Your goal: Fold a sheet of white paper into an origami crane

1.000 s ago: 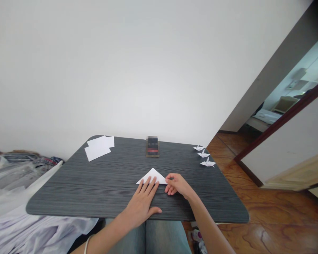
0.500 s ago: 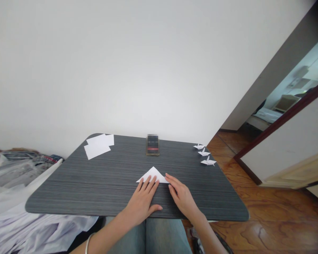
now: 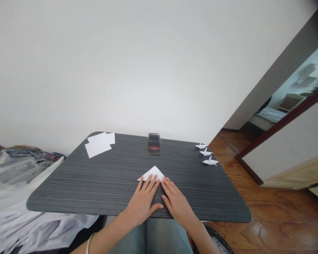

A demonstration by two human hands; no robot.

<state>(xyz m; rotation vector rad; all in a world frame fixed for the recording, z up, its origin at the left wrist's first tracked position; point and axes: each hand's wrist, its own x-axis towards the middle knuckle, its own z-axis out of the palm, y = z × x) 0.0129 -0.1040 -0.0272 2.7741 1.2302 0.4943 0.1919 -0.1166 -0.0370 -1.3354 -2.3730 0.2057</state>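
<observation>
A white sheet of paper (image 3: 154,171), folded into a triangle, lies on the dark table with its peak pointing away from me. My left hand (image 3: 143,198) rests flat on its lower edge, fingers spread and thumb out to the right. Beside it, my right hand (image 3: 177,200) lies with fingers stretched over the triangle's right part and covers that corner. The two sets of fingertips are close together. Neither hand is wrapped round anything.
Several white paper sheets (image 3: 99,144) overlap at the table's back left. Three folded paper cranes (image 3: 210,161) stand in a row at the back right. A dark, blurred-out packet-like item (image 3: 154,144) is at the back middle. The dark table (image 3: 76,190) meets a white wall.
My right hand has slid left along the folded paper from its right corner, coming nearer my left hand. The left hand stays pressed on the paper. The view has shifted slightly.
</observation>
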